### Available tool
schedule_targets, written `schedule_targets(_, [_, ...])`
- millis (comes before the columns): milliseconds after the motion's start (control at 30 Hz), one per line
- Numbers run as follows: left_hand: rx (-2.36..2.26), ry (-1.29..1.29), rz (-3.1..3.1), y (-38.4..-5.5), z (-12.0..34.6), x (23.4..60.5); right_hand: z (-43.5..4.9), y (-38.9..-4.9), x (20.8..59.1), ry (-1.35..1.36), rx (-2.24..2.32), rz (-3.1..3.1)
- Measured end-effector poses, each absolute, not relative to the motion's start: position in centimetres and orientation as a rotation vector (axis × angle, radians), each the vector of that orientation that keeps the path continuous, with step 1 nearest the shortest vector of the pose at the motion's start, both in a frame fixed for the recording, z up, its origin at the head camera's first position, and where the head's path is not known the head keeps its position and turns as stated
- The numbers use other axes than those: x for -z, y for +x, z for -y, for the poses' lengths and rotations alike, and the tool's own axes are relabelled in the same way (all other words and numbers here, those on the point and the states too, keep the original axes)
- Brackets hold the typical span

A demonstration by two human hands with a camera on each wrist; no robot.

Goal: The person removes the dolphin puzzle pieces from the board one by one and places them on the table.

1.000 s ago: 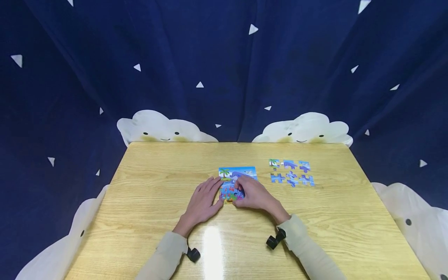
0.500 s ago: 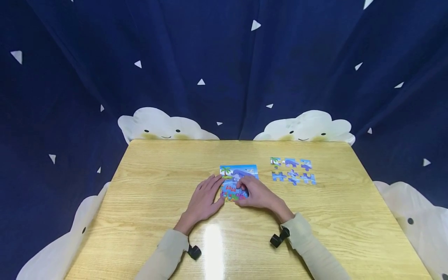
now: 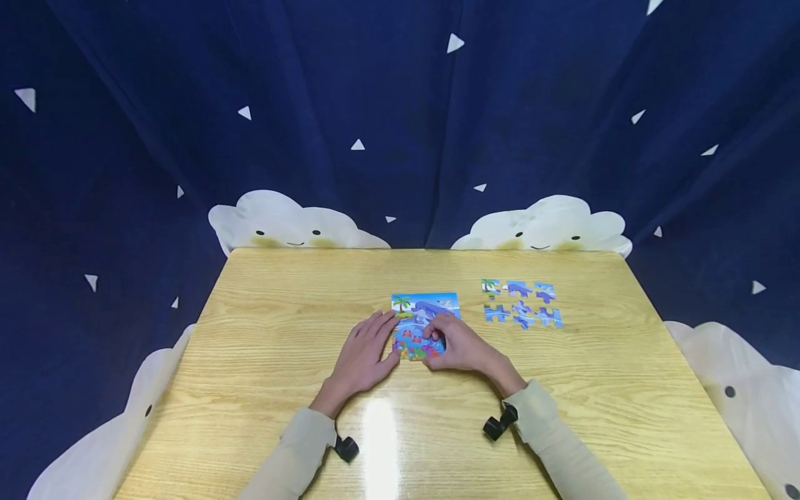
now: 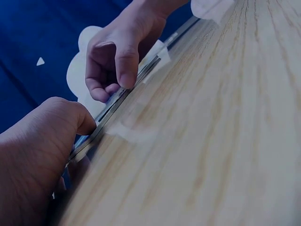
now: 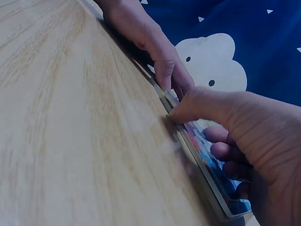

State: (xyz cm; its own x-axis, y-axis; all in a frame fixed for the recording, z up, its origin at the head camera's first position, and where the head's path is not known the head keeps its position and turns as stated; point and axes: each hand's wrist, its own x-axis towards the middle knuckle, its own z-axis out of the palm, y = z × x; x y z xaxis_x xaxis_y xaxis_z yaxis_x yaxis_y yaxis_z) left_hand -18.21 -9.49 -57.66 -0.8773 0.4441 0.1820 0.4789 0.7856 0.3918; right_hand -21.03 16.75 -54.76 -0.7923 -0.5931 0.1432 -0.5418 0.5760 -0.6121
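A jigsaw puzzle [image 3: 428, 300] with a dolphin, a palm tree and crabs lies in its thin tray at the middle of the table. My left hand [image 3: 362, 355] rests along its left side, fingers stretched over the edge and thumb by the lower left corner. Over the lower right part is my right hand [image 3: 465, 347]. In the right wrist view its thumb [image 5: 188, 107] presses at the tray's front rim [image 5: 202, 167], while the other fingers [image 5: 225, 150] are loosely curled over the picture, apart from the thumb. Nothing shows between them. The right hand covers part of the puzzle.
Several loose jigsaw pieces [image 3: 521, 316] lie in two rows to the right, behind the right hand. The wooden table [image 3: 281, 298] ends at a dark blue curtain [image 3: 400, 104] with white clouds. Each wrist carries a small black camera [image 3: 494, 428].
A small gap at the puzzle's bottom edge, beside the right thumb, has closed. The right hand has shifted slightly right along that edge. The left hand stays in place.
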Motion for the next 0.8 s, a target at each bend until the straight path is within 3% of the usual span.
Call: schedule_targets(800, [0.72, -0.764, 2.859, -18.0, 9.5, 57.4, -20.8, -20.1, 54.2, -0.992, 1.229, -2.708])
